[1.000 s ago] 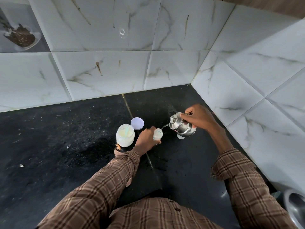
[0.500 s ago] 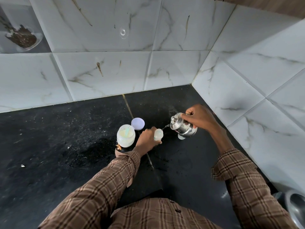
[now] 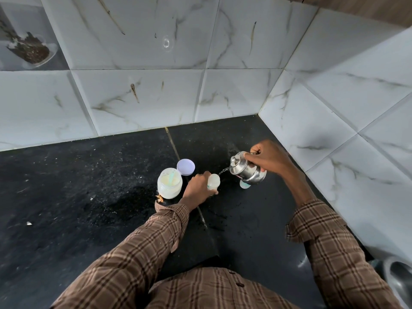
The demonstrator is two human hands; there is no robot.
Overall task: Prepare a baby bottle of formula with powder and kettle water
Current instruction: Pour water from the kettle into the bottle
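Note:
My left hand (image 3: 199, 190) grips a small translucent baby bottle (image 3: 213, 181) standing on the black counter (image 3: 89, 197). A small steel kettle (image 3: 246, 168) is tilted to the left in my right hand (image 3: 268, 157), which grips its handle. A thin stream of water runs from the spout into the bottle's open mouth. To the left stands an open jar of pale formula powder (image 3: 169, 183) with a light scoop inside. Its lilac lid (image 3: 185, 167) lies flat just behind the jar.
A small pale cap-like piece (image 3: 244, 185) lies on the counter under the kettle. White marble-look tiled walls (image 3: 223, 85) close the corner behind and to the right. A steel sink edge (image 3: 399, 279) shows at the lower right. Crumbs dot the counter on the left.
The pour goes on with the kettle held tilted over the bottle; both hands stay almost where they were.

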